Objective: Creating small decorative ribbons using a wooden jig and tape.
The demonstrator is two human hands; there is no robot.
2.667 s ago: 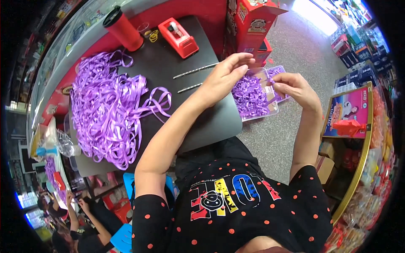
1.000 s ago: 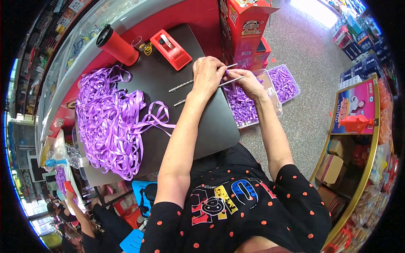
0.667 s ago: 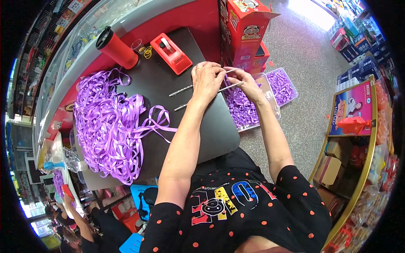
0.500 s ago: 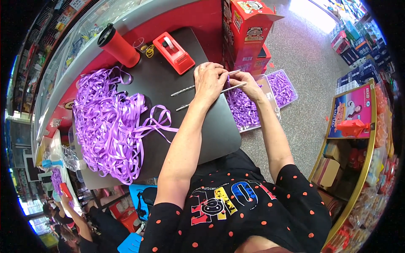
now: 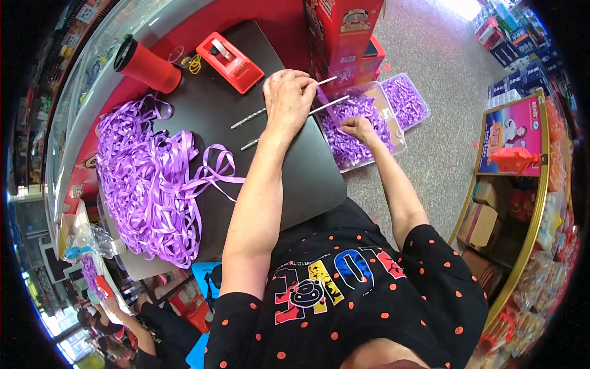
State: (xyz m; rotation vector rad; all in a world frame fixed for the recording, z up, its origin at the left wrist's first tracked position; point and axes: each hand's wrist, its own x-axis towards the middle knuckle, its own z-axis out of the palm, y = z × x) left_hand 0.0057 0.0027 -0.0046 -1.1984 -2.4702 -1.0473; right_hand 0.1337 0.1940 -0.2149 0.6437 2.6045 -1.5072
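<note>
Purple ribbon [image 5: 147,190]: likely light, slippery; pinch ends.
Left hand [image 5: 287,101] curls over drill bits [image 5: 249,118], right hand [image 5: 358,129] looks pinched; holds unclear.

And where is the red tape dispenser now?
In the head view, the red tape dispenser is on the dark table, upper left of the picture's centre, between the yellow rubber bands and the left hand.

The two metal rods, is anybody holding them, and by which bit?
The left hand covers the middles of the metal rods; whether it grips them can't be told.
</note>
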